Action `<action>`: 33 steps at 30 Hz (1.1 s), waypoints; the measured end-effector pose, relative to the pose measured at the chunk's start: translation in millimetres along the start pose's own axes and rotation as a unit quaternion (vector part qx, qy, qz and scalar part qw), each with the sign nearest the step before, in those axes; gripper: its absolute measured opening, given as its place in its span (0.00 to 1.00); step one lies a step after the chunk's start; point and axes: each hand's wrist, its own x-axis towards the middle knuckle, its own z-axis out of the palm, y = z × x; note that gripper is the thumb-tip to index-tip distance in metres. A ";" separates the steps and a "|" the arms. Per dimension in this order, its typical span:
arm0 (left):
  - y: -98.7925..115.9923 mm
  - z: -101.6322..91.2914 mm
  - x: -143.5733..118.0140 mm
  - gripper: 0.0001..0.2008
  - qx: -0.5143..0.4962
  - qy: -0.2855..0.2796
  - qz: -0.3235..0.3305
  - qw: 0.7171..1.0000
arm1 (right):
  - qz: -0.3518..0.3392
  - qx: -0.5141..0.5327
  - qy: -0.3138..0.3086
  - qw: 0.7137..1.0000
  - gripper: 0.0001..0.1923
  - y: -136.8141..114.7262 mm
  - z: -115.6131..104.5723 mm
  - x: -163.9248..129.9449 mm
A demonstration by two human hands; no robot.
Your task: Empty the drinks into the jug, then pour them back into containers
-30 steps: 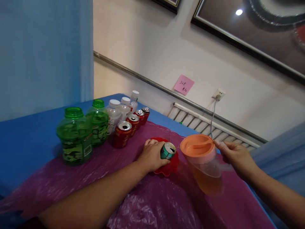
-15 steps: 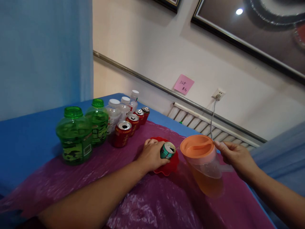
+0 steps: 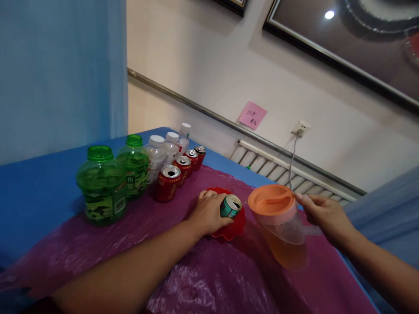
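Nothing has moved since the earlier frames; both hands hold position.
My left hand (image 3: 209, 213) grips the teal aluminium can (image 3: 230, 206); my right hand (image 3: 324, 214) grips the clear plastic orange-lidded pitcher (image 3: 278, 218).

- Two green plastic bottles (image 3: 102, 185), white-capped clear bottles (image 3: 157, 157) and a row of red drink cans (image 3: 178, 172) are crowding the desk's (image 3: 39, 192) far left side, standing close together.
- The purple plastic sheet (image 3: 222, 279) is lying bare between the forearms, leaving open room.
- The orange-lidded clear plastic pitcher (image 3: 281, 222) is blocking the right side, just beside the red scalloped dish (image 3: 234, 226).
- Blue desk surface at left is lying open.
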 end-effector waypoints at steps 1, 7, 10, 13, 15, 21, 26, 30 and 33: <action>0.0 -0.1 0.1 0.28 0.000 0.000 0.000 1.000 | 0.000 -0.002 -0.001 1.000 0.33 0.1 -0.1 -0.1; 0.2 -0.7 -0.1 0.29 -0.001 0.003 0.002 1.000 | 0.009 0.003 -0.010 1.000 0.34 0.6 -0.7 -1.9; 0.0 -0.6 -0.1 0.29 -0.002 0.003 0.003 1.000 | 0.007 0.009 -0.005 1.000 0.34 0.0 -0.3 -2.7; -0.5 -0.6 0.1 0.29 -0.003 0.003 0.005 1.000 | 0.001 0.010 -0.004 1.000 0.34 -1.3 0.6 -3.3; -0.9 -0.7 0.1 0.29 -0.005 0.001 0.007 1.000 | 0.000 0.007 0.000 1.000 0.33 -2.5 1.0 -3.8; -1.2 -0.8 0.0 0.29 -0.007 -0.005 0.008 1.000 | 0.002 -0.003 -0.001 1.000 0.33 -4.1 0.5 -3.5; -0.9 -0.5 0.1 0.29 -0.006 -0.005 0.005 1.000 | 0.003 -0.001 -0.005 1.000 0.33 -3.5 0.7 -2.1; -1.2 -0.2 0.2 0.29 -0.004 -0.006 0.007 1.000 | 0.002 -0.001 0.003 1.000 0.33 -5.8 1.4 -3.1; -1.4 0.0 0.0 0.29 -0.005 -0.006 0.008 1.000 | 0.002 -0.001 0.000 1.000 0.32 -7.8 1.5 -4.1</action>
